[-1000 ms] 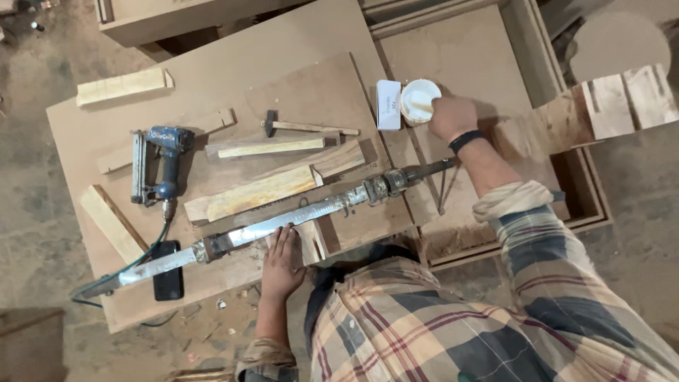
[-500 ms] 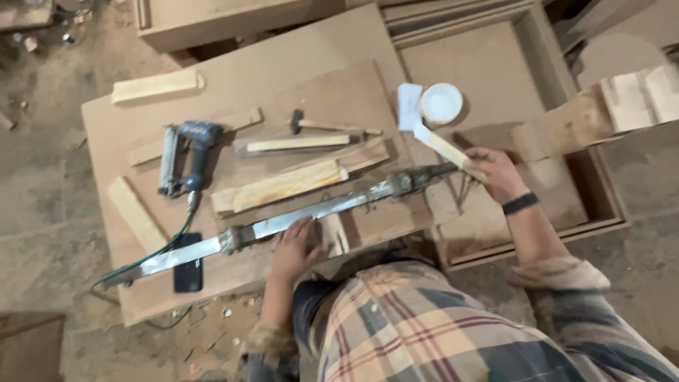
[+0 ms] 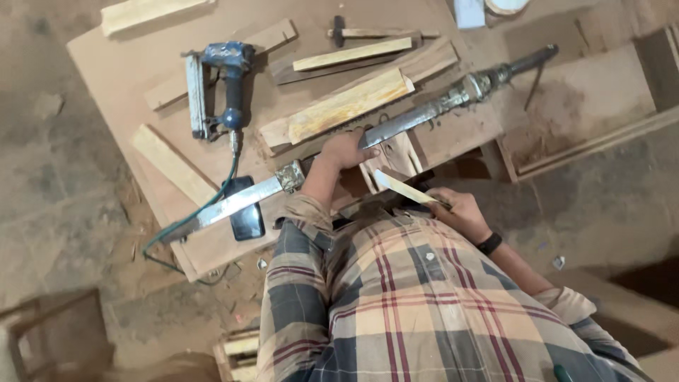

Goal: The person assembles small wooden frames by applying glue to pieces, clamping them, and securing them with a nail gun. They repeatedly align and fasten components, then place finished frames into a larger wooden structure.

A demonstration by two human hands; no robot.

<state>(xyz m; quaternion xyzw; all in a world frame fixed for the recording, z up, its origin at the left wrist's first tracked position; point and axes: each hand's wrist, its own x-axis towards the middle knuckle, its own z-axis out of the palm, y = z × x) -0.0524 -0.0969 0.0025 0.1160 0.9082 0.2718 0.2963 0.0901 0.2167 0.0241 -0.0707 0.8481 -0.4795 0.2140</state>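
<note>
My left hand [image 3: 346, 150] rests on a long metal bar clamp [image 3: 424, 110] that lies slantwise across the brown workboard [image 3: 120, 78], and its fingers curl over the bar. My right hand [image 3: 463, 212], with a black wristband, is close to my body and holds a thin flat wooden stick [image 3: 399, 187] that points left toward a small slotted wooden piece [image 3: 392, 157] under the bar. A pale wooden block [image 3: 346, 106] lies just beyond my left hand.
A blue nail gun [image 3: 219, 85] with a green hose lies at the left. A hammer [image 3: 339, 32] and several wooden strips lie at the far side. A dark phone [image 3: 247, 219] sits under the bar. A white round container [image 3: 506, 6] is at the top edge.
My right hand left the white container and drew back toward my body with the wooden stick in it. My left hand moved up onto the clamp bar.
</note>
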